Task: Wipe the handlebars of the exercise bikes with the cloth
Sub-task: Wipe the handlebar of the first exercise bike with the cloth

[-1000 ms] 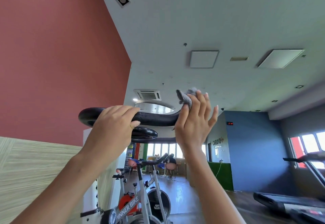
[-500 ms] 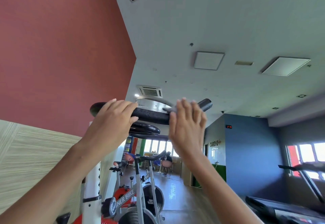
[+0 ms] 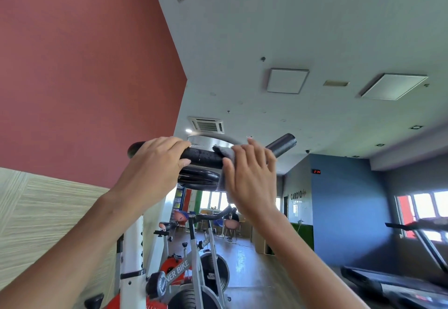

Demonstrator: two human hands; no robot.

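I'm seeing the left hand [image 3: 155, 163] gripping the handlebar [image 3: 206, 158], the right hand [image 3: 252, 175] pressing the cloth [image 3: 224, 152] mid-bar with near-straight fingers. I'm judging it part-wiped: its right end and the next bike [image 3: 194, 260] are waiting.

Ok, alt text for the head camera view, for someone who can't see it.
The right hand presses a grey cloth onto a black handlebar while the left hand grips the bar; another exercise bike stands behind.
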